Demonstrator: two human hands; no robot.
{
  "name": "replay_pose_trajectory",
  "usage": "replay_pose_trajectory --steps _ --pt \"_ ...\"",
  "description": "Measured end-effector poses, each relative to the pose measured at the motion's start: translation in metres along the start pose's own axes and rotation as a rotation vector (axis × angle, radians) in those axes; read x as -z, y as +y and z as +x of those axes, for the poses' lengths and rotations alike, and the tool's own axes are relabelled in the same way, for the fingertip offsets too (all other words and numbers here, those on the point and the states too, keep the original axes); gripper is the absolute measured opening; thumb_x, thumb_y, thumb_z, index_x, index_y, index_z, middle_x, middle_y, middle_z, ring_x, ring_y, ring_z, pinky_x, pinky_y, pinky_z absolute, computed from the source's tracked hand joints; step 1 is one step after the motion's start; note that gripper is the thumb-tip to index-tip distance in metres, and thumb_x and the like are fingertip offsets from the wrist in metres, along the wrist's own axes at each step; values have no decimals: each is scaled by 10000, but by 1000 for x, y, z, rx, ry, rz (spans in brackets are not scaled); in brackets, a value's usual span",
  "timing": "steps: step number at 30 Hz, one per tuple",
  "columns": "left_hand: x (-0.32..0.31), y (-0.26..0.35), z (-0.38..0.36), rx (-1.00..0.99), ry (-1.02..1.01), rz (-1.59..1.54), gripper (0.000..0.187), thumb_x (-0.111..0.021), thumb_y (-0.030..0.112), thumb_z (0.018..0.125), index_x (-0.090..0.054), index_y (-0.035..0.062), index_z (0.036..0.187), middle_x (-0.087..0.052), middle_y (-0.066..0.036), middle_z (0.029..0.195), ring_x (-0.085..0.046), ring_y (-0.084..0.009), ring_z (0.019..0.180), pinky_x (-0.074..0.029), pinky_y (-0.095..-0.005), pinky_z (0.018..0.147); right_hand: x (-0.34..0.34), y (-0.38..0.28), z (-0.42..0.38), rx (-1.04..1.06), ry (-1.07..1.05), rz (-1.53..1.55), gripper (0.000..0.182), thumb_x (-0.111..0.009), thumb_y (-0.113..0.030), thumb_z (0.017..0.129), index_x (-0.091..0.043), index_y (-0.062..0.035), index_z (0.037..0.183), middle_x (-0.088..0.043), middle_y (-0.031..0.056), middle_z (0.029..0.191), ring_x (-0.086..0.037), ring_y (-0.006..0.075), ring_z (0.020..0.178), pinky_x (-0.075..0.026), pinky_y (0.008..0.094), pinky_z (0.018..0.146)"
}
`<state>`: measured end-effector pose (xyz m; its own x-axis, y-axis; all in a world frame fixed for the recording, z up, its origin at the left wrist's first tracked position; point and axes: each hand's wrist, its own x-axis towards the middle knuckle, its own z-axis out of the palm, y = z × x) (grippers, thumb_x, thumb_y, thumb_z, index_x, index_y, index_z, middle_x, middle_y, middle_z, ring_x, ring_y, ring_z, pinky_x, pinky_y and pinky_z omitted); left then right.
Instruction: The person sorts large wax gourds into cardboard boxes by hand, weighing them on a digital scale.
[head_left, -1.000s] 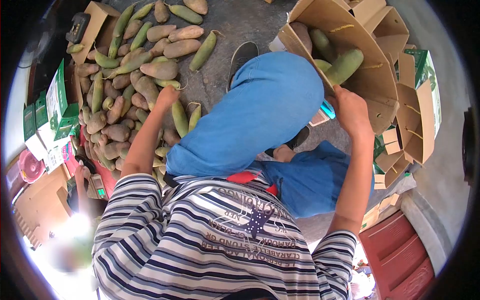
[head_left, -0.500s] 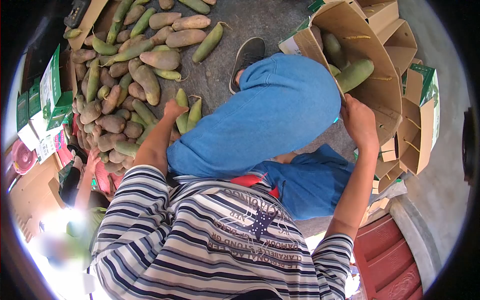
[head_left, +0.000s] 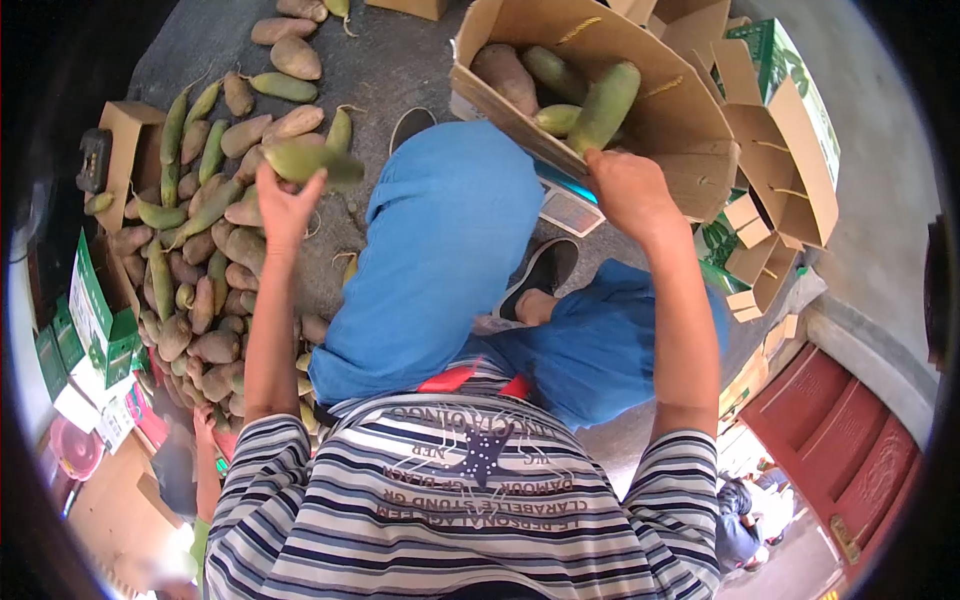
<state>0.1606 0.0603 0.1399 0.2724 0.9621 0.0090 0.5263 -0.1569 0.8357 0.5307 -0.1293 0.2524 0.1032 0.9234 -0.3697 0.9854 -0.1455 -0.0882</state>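
Note:
In my left hand (head_left: pixel 285 205) is a long green radish (head_left: pixel 305 162), blurred by motion, held above a heap of vegetables. My right hand (head_left: pixel 632 195) grips the near edge of an open cardboard box (head_left: pixel 690 150), its fingertips partly hidden behind the rim. Inside that box lie a large green radish (head_left: pixel 607 105), more green ones and a brownish root (head_left: pixel 505 78) like a sweet potato. Under the box shows a scale (head_left: pixel 570 208) with a lit display.
Brownish roots (head_left: pixel 215 347) and green radishes are heaped on the dark floor at left. More open cartons (head_left: pixel 790 170) stand at right, near a red door (head_left: pixel 840 430). Another person's hand (head_left: pixel 204 420) is by the heap at lower left. My bent knee (head_left: pixel 450 190) lies between heap and box.
My left hand has lifted a green radish from the floor by the heap. My right hand remains at the box edge. The view has shifted, showing more of the box and scale.

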Motion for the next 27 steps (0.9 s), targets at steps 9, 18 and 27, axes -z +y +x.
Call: replay_pose_trajectory --steps 9,18,27 --pt "-22 230 34 -335 -224 -529 486 -704 162 793 -471 -26 1176 -569 -110 1108 -557 -170 999 -446 -302 872 -8 2 0 14 58 -4 93 -570 -104 788 -564 -21 829 -621 182 761 -614 339 780 -484 434 670" --pt "-62 208 30 -346 -376 -101 462 -645 208 844 -473 -8 1215 -530 -132 1167 -503 -193 1106 -413 -309 918 -7 -2 -4 32 123 30 79 -532 -67 769 -565 -23 827 -618 173 702 -625 340 705 -489 441 604" --pt "-25 240 -10 -481 -454 -42 314 -603 111 850 -546 6 1140 -565 -85 1141 -523 -173 1081 -385 -298 939 10 1 -4 11 25 68 404 -489 -409 885 -573 -18 826 -619 180 700 -617 359 718 -485 454 640"
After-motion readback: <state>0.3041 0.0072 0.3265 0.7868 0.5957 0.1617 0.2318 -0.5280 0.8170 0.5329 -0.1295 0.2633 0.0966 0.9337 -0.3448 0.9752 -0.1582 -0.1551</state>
